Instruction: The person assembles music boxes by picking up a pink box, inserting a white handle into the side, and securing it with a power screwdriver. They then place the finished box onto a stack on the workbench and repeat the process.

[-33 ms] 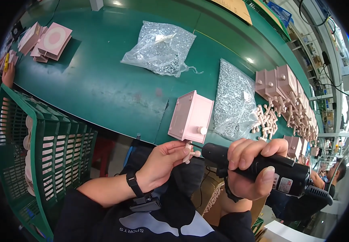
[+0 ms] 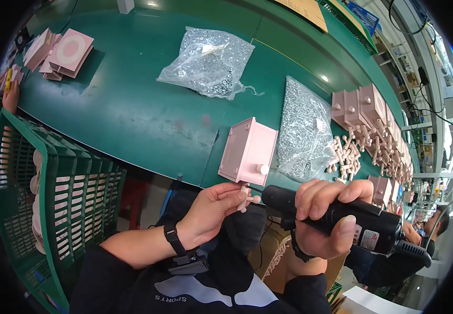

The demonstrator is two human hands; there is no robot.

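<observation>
my left hand (image 2: 208, 212) pinches a pink crank (image 2: 249, 199) by the box (image 2: 239, 149) at the near edge of the table (image 2: 179, 162); my right hand (image 2: 318, 235) grips a black driver (image 2: 381, 222).

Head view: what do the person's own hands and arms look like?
The left hand and right hand are ungloved, below black sleeves. The left has a black wrist strap with a boxy black device; the right, a dark wristband.

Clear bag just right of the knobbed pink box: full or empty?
Not empty: many small silvery screws show through the clear plastic bag. Whether full, cannot tell.
</observation>
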